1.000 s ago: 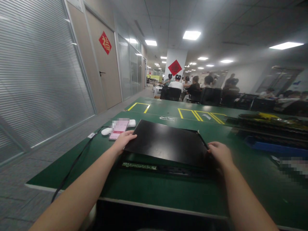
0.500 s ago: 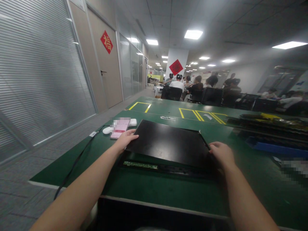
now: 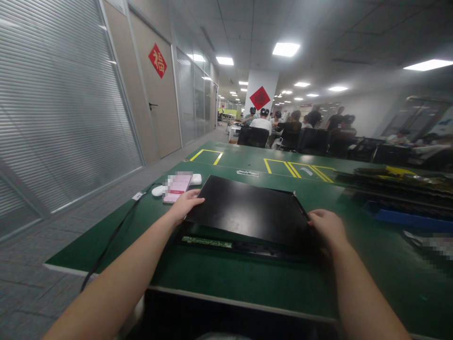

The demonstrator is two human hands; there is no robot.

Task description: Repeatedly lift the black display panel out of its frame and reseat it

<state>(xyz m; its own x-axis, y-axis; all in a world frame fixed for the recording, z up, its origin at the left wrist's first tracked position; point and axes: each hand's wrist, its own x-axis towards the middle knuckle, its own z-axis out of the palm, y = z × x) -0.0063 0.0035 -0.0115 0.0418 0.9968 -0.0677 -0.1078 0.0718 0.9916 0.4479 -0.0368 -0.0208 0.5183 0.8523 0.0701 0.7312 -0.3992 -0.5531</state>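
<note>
A flat black display panel [image 3: 247, 210] lies between my hands over the green table. My left hand [image 3: 186, 205] is closed on its left edge, the thumb on top of the surface. At the right edge, my right hand [image 3: 326, 227] pinches the panel near a thin dark rim, its fingers partly hidden beneath. Along the near side, below the panel's front edge, a dark strip with a green circuit board [image 3: 207, 242] shows. How the panel and that strip are joined, I cannot tell.
Left of the panel sit a pink-screened phone [image 3: 178, 188] and a white object [image 3: 158, 191], with a black cable [image 3: 116, 231] running off the table edge. On the right are stacked dark panels [image 3: 399, 182] and a blue tray [image 3: 410, 216]. Yellow tape [image 3: 203, 151] marks the far table [image 3: 244, 163]; people sit beyond.
Both hands and the panel hold almost the same place. The view has shifted very slightly, and a few people in the background have moved a little.
</note>
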